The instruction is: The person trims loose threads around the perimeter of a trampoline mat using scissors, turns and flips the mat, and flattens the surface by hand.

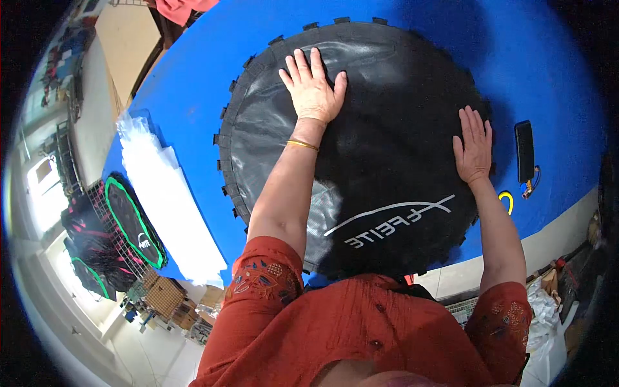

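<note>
my red shirt (pixel 361 322) covers part of the near edge of the round black mat (pixel 393 148), which lies on the blue table (pixel 193 84), and dark shadow makes its right rim hard to make out. the stacked goods at far left are too warped to tell. my left hand (pixel 316 93) is open, palm down on the mat's upper left, fingers spread; my right hand (pixel 474 148) lies open by the right rim, fingers closer together, both arms reaching forward.

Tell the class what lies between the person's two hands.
Only a bare stretch of the round, tab-edged black mat: the head view shows nothing lying on it between left hand and right hand.
</note>
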